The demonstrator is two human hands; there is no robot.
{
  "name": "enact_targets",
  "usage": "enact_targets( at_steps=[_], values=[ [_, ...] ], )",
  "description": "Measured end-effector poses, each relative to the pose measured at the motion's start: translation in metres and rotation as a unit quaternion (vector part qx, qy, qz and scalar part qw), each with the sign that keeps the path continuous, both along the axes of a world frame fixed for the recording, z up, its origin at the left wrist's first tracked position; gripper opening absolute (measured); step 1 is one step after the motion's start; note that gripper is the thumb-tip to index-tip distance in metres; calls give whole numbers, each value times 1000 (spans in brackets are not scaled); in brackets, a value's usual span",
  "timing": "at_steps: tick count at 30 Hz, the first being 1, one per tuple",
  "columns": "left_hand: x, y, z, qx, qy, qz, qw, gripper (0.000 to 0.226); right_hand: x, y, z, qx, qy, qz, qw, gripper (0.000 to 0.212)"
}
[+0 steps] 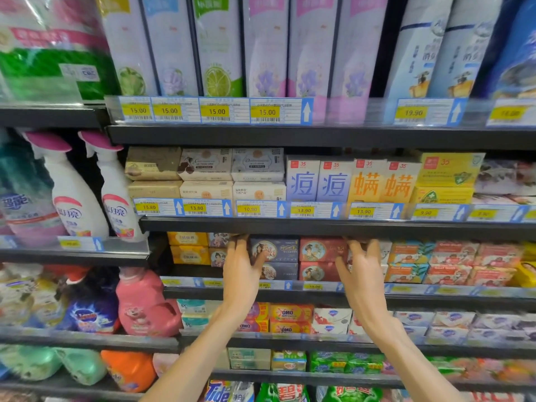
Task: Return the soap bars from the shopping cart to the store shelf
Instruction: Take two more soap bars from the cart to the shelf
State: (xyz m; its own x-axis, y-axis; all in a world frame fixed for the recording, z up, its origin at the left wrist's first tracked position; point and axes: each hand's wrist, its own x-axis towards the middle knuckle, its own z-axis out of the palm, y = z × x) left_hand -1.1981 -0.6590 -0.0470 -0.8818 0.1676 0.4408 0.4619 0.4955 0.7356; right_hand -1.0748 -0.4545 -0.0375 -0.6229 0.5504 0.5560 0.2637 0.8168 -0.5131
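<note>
Both hands raised to the soap shelf (319,293), third level down from the top of the dark rack; held well apart, one at each end of a block of boxed soap bars.

Left hand (242,269) with fingers spread and mostly straight, tips at the left edge of the dark blue soap boxes (275,250), thumb lying across the front of the lower blue box; pressing rather than wrapped round anything, as far as can be told.

Right hand (361,269) likewise fanned, fingertips up near the underside of the shelf above, palm against the right end of the red soap boxes (320,250); nothing seen clasped in it.

Blue and red boxes stacked two high, side by side, between the two hands; yellow soap boxes (188,248) left of the left hand; orange and teal soap boxes (412,262) right of the right hand.

Above the soap shelf, more boxed soaps behind yellow price tags (304,210); to its left, white spray bottles (75,198) and a pink detergent jug (145,306).

Shopping cart out of view.
</note>
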Motion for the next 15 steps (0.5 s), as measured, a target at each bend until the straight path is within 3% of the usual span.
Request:
enact_targets(
  at_steps=[3, 6, 11, 15],
  values=[
    [8, -5, 0, 5, -16, 5, 1000, 52, 8, -11, -3, 8, 23, 67, 997, 31],
    [20, -23, -8, -43, 4, 11, 999, 56, 6, -32, -10, 53, -24, 175, 983, 25],
    [49, -91, -33, -211, 72, 29, 974, 55, -22, -89, -28, 124, -119, 345, 923, 36],
    [74, -172, -45, -268, 100, 79, 955, 47, -53, -149, -46, 138, -151, 452, 868, 44]
  ],
)
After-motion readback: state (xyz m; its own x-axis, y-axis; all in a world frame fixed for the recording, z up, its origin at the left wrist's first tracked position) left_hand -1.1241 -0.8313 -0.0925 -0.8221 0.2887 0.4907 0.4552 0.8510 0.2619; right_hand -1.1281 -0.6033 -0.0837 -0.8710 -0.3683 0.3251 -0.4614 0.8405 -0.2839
